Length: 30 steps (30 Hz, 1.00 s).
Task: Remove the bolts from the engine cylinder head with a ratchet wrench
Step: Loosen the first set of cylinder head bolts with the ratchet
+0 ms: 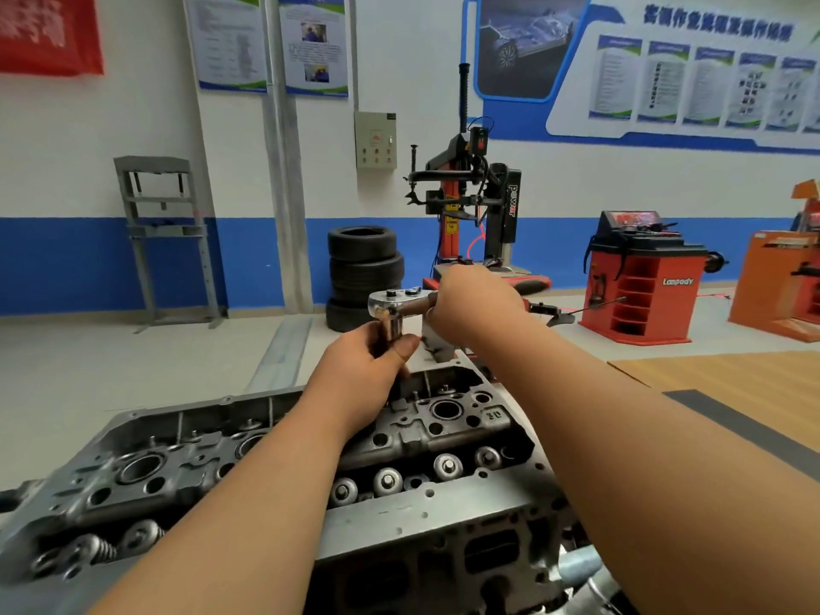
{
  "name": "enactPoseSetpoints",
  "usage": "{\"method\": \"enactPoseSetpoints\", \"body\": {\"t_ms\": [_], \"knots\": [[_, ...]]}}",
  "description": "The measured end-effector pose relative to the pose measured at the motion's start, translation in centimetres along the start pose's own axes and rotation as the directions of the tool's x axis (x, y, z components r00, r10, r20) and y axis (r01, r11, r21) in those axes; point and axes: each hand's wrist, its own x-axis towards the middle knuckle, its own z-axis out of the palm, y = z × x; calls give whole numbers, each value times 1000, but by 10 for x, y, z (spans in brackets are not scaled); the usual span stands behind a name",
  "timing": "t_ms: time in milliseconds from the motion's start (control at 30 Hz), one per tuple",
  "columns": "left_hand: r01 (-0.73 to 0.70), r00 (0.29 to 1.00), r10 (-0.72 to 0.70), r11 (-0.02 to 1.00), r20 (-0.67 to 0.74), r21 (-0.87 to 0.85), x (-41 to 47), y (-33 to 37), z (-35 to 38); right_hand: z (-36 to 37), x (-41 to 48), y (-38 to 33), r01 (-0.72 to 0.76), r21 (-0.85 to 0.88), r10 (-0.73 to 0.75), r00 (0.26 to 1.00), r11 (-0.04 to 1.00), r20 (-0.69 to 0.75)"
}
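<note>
Your left hand (368, 370) was curled around the chrome socket (392, 327), thumb pressed on its near side and fingers wrapped behind it, so the socket's lower end was hidden. The socket stood upright under the round head of the ratchet wrench (399, 300), which lay level just above that hand. Your right hand (477, 299) was clenched around the wrench's handle, to the right of the left hand and a little farther from you; the handle itself was covered by the grip. Both tools were held above the far right end of the engine cylinder head (426, 437), which sat directly below your hands and ran off to the lower left under your left forearm. I cannot tell whether the socket was seated on a bolt, since your fingers covered that spot. A row of valve springs (388, 481) ran along the head's near edge, below your left wrist. Beyond your hands stood a stack of tyres (364, 268), a tyre changer (470, 206) and a red wheel balancer (639, 281).
</note>
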Motion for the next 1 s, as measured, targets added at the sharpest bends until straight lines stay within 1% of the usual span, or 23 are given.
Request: {"method": "enactPoseSetpoints", "body": {"t_ms": [67,133,200,267,333,367,433,533,633,767,867,933,1000], "knots": [[6,1000,-6,1000,1,-6,0,1,0,-10,-26,5,-56,-32,56,998,998,2],[7,1000,-7,1000,0,-11,-1,1,1,-18,-62,8,-62,-42,61,998,997,-28],[4,1000,-4,1000,-3,-14,-2,1,1,-21,-101,6,-27,-62,23,998,998,-61],[-2,1000,2,1000,-6,10,-3,1,0,-22,-134,-4,58,-119,-69,994,991,-89],[-11,1000,12,1000,-16,26,-3,1,0,-21,-148,-12,132,-164,-147,985,978,-86],[-14,1000,15,1000,-22,25,-3,1,0,-21,-147,-14,133,-155,-145,987,979,-71],[-14,1000,14,1000,-18,19,-2,1,0,-25,-133,-10,79,-95,-85,995,992,-57],[-22,1000,22,1000,-2,16,0,-2,0,-25,-99,6,18,-49,-24,993,999,-113],[-38,999,38,999,-7,1,4,-6,-1,-16,-58,18,15,-13,-16,990,1000,-141],[-43,999,42,999,-28,-28,7,-12,-1,-3,-5,1,62,-26,-63,998,998,-23],[-48,998,47,998,-31,-32,7,-14,-2,-1,14,-15,121,-20,-119,989,992,89],[-51,999,50,998,-13,-33,8,-15,-2,-2,15,-16,126,-37,-121,985,991,121],[-42,999,42,998,14,-39,7,-14,-1,0,11,-13,113,-19,-110,988,993,106]]}}
